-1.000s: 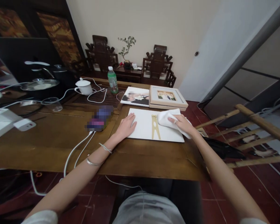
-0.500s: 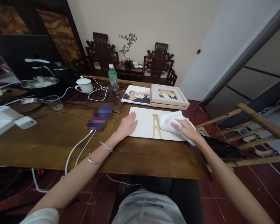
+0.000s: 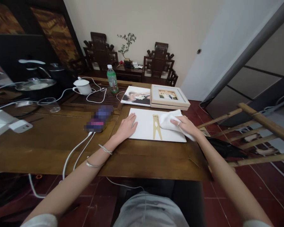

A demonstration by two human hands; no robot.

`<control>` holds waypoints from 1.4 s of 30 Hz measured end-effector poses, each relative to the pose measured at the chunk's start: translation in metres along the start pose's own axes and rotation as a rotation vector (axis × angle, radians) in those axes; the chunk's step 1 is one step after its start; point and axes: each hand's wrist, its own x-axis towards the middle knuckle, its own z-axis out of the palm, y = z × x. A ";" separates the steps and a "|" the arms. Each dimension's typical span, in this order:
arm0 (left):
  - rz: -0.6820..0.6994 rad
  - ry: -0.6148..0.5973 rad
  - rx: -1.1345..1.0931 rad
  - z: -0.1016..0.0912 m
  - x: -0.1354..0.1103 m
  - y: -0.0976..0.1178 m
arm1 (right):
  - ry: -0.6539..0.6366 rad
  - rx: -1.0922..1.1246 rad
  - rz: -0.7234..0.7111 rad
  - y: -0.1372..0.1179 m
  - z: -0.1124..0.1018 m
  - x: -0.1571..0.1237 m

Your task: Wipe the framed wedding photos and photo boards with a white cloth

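Note:
A white rectangular board (image 3: 142,126) lies flat on the wooden table, with a gold A-shaped stand leg (image 3: 156,118) on its middle. My left hand (image 3: 127,126) rests on the board's left edge, fingers stretched out and holding nothing. At the right side, my right hand (image 3: 185,125) grips a white cloth (image 3: 168,120) that is pressed to the board's surface beside the gold leg. Part of the cloth hangs past the board's right edge under my wrist.
Behind the board lie a photo panel (image 3: 137,97) and a framed picture (image 3: 170,98). Left of my left arm is a phone (image 3: 99,119) on white cables. A green-labelled bottle (image 3: 112,79), a lidded white cup (image 3: 82,86) and a clear plastic cup (image 3: 49,104) stand farther back.
My right hand has shifted slightly up and left with the cloth on the board. My left hand keeps its place on the left edge. The whole view has moved slightly.

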 end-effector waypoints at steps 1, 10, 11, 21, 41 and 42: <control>0.000 -0.003 0.001 0.000 0.000 0.000 | 0.028 0.014 0.012 0.004 0.000 0.012; -0.008 -0.010 -0.006 -0.002 -0.001 0.000 | 0.144 0.024 0.041 0.016 0.002 0.050; -0.006 -0.009 -0.005 -0.002 -0.001 0.000 | 0.143 0.013 0.028 0.015 0.003 0.044; -0.014 -0.001 -0.006 0.001 -0.001 0.001 | -0.109 -0.040 -0.040 -0.022 -0.006 -0.065; 0.000 -0.023 0.007 -0.002 -0.001 0.001 | 0.136 0.138 0.096 0.033 -0.002 0.055; 0.002 -0.021 0.008 -0.001 -0.001 0.001 | 0.135 0.130 0.086 0.031 -0.001 0.051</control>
